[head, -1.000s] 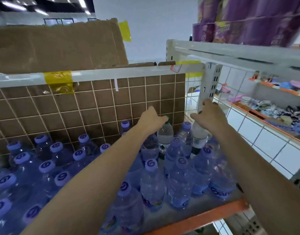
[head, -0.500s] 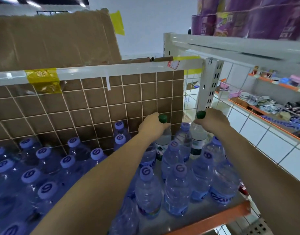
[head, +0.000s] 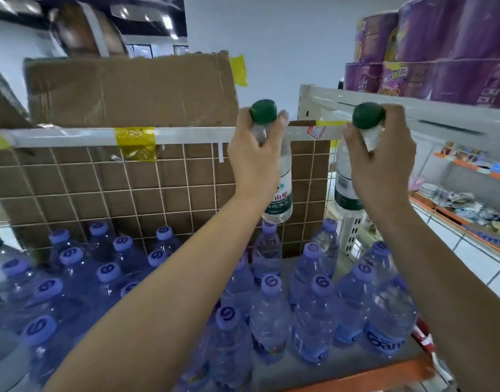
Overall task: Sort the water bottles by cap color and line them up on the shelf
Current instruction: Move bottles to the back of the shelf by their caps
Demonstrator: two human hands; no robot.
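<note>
A shop: metal shelving [head: 407,106] stocked with purple-capped water bottles [head: 271,306]; purple tissue packs [head: 441,52] on top, small wares shelf [head: 469,190] right of it.

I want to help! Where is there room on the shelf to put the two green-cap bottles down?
Bare shelf shows along the orange front edge, before the purple-cap bottles, and a smaller gap at the right back near the white post. The left side is packed tight. Both hands hold bottles aloft.
</note>
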